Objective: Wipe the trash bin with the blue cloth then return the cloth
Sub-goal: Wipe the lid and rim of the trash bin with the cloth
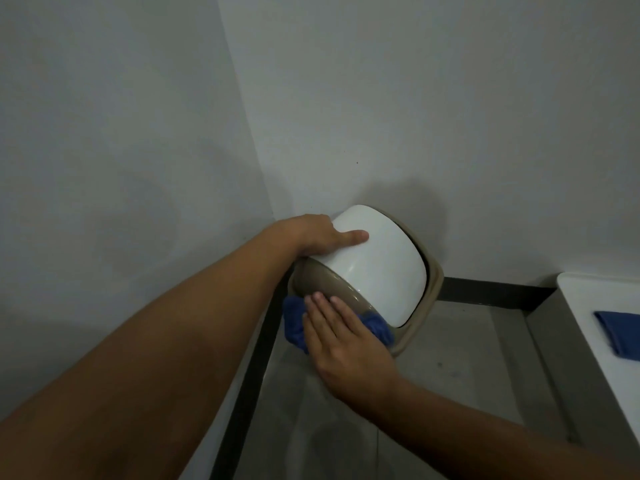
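The trash bin (381,258) stands in the corner of two white walls, with a white domed swing lid and a beige rim and body. My left hand (322,237) grips the top left of the white lid, thumb lying across it. My right hand (343,337) lies flat with its fingers spread on a crumpled blue cloth (294,320), pressing it against the beige front of the bin below the lid. Part of the cloth shows again to the right of my fingers.
A white surface (595,306) at the right edge carries a second, folded blue cloth (620,334). Grey tiled floor (450,358) with a black skirting strip (491,289) runs along both walls.
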